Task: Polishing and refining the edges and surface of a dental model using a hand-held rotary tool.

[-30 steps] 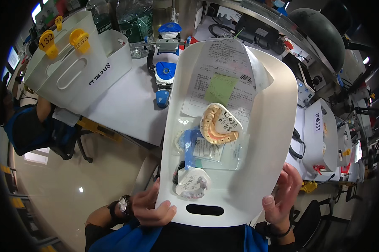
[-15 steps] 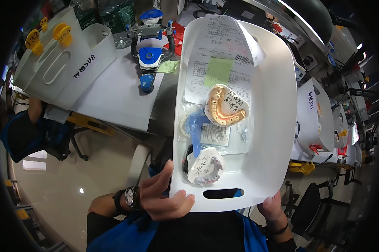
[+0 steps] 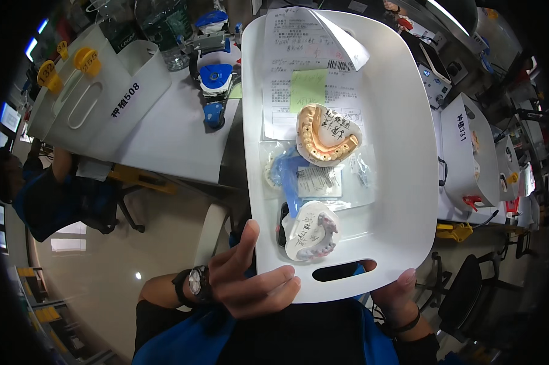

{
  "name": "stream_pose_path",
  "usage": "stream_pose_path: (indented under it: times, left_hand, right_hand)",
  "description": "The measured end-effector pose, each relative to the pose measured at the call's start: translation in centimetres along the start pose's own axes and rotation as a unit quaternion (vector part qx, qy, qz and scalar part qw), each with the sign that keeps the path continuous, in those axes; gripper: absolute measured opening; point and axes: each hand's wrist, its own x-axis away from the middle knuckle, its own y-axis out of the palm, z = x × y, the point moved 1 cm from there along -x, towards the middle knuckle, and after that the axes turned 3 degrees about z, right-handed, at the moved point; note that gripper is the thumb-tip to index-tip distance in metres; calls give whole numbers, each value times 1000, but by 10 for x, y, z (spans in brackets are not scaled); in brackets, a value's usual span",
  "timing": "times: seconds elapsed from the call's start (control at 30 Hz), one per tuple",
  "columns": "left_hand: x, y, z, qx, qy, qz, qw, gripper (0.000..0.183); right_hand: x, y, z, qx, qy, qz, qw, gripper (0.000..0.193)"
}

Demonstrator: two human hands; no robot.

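Observation:
I hold a white plastic tray (image 3: 402, 201) tilted up in front of me. My left hand (image 3: 250, 277) is closed around its near left corner, fingers along the outside. At the near right corner, my right hand (image 3: 397, 298) grips the edge; most of its fingers are hidden beneath. Inside lie a tan dental model (image 3: 312, 141) with a white base and handwriting, and a white dental cast (image 3: 306, 234) with greyish teeth nearer to me. A printed form (image 3: 280, 91) bears a green sticky note (image 3: 308, 88). Below it sit clear bags (image 3: 356, 191) and a blue plastic piece (image 3: 288, 173).
On the left bench stand a white bin (image 3: 113, 118) with yellow tags and a dental articulator (image 3: 217, 79) with blue parts. Another white bin (image 3: 463, 161) is at the right, near a black chair (image 3: 469, 292). Someone in dark clothing (image 3: 68, 201) sits at the far left.
The tray has turned slightly counterclockwise in view, its near end shifting right. Both hands have moved a little right with it, keeping their grip. The contents look the same.

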Motion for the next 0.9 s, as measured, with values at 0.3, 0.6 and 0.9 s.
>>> stream_pose_path:
  times: [0.3, 0.6, 0.9]
  left_hand:
    - [-24, -43, -34, 136, -61, -33, 988, 39]
    - [-145, -2, -95, 17, -57, -305, 951, 81]
    - [-171, 50, -97, 22, -92, -470, 878, 62]
  right_hand:
    - [2, -7, -1, -88, 125, -10, 988, 104]
    - [-10, 5, -19, -101, 85, -31, 991, 93]
    - [-21, 6, -36, -123, 76, -60, 988, 117]
